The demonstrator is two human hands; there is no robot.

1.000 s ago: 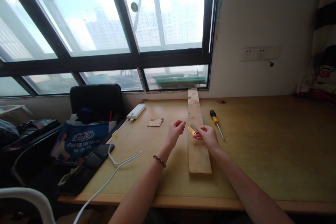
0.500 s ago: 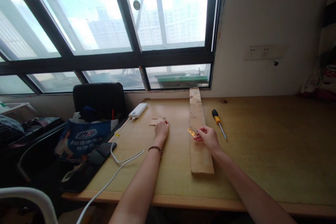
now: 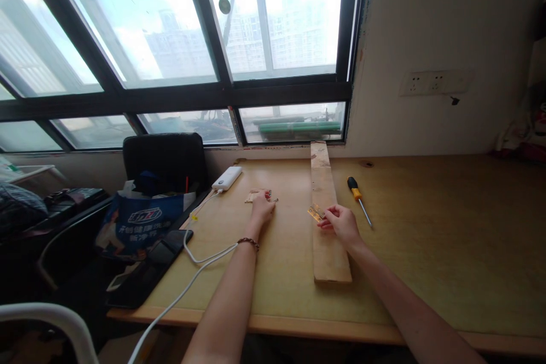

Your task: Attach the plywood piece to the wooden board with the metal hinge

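One small metal piece (image 3: 277, 200), perhaps a screw, shows by the fingertips of the left hand (image 3: 261, 208) at the flat tan piece (image 3: 250, 197); whether they clamp it, I cannot tell. A loose pinch could let it roll away. The right hand (image 3: 343, 222) pinches a brass hinge (image 3: 313, 211) over the wooden board (image 3: 328, 256); slack fingers could drop it. One second earlier, the left hand was nearer the board.

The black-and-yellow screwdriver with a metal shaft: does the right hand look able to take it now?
Probably yes: the screwdriver lies close to the right hand with nothing visible between, though that hand holds a gold-coloured metal hinge.
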